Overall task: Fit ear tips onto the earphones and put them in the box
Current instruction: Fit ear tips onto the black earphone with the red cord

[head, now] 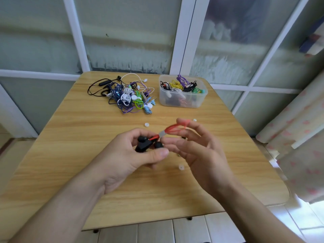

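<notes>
My left hand (133, 155) grips the black earbuds (143, 145) of a red-corded earphone above the middle of the wooden table (73, 146). Its red cable (173, 129) loops to the right, where my right hand (198, 148) holds the loop between thumb and fingers. White ear tips lie loose on the table: one (147, 124) beyond my hands, one (181, 167) below my right hand, another (194, 120) near my right fingertips. The clear plastic box (183, 99) stands at the back right with several coiled earphones in it.
A tangled pile of earphones (126, 97) in white, purple, green, blue and black lies at the back centre. Frosted window panels stand behind the table. A patterned curtain (298, 146) hangs at the right edge.
</notes>
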Motion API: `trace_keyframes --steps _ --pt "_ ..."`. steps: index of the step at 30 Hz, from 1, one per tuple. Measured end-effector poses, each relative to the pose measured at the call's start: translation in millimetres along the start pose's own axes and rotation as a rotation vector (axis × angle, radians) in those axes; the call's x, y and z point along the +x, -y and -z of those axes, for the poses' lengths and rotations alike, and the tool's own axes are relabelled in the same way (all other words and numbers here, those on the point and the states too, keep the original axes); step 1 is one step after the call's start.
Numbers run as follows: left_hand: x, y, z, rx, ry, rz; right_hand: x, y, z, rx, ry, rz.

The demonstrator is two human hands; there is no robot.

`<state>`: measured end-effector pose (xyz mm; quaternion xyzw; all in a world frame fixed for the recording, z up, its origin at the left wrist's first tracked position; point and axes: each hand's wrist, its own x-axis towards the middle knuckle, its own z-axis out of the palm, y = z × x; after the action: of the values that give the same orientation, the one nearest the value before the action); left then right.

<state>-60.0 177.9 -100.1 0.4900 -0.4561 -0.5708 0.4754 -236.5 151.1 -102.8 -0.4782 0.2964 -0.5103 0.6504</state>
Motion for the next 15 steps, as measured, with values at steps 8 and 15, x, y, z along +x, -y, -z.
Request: trace_keyframes --steps 8,15 --pt "3 -4 -3 -0.241 0.09 0.131 -2 -4 1 -0.403 0.062 0.134" --pt "2 6 -8 -0.049 0.022 0.056 -1 -8 0 -0.502 -0.028 0.191"
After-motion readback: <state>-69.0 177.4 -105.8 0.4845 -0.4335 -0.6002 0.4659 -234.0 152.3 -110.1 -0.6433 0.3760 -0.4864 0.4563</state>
